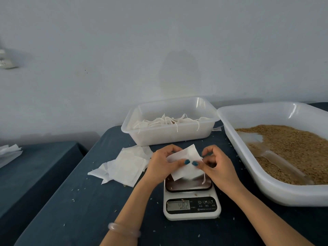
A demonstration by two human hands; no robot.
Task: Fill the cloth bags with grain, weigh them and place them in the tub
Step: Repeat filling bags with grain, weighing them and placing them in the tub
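Head view: both hands meet just above the platform of a white digital kitchen scale (192, 195) on a worktop (79, 201) covered in dark blue cloth. The left hand (163, 162) and the right hand (220, 166) each pinch 1 flat white cloth bag (184, 172), thumbs on its near face and fingers curled behind it. The thumbnails are painted teal. The bag is tilted and held over the scale's far half. Its drawstring (204, 178) hangs down at the right, and I cannot tell whether it touches the platform. The scale's display is lit, but its digits are too blurred to read with certainty.

Behind the scale stands a translucent white plastic tub (168, 137) with a heap of drawstring cloth bags (170, 120) inside, some strings trailing over the front rim. Left of the scale, beside the left hand, lies a loose stack of empty white bags (127, 164). Right of the scale sits a larger white tray (262, 183) holding brown grain (292, 144). A clear plastic item (276, 157) lies partly buried in it, its kind hard to tell. Stray grains dot the worktop around the scale. A pale bangle (124, 229) circles the left wrist, nearer the camera than the scale. Far left of the scale, a 2nd dark surface carries more white cloth (8, 151).
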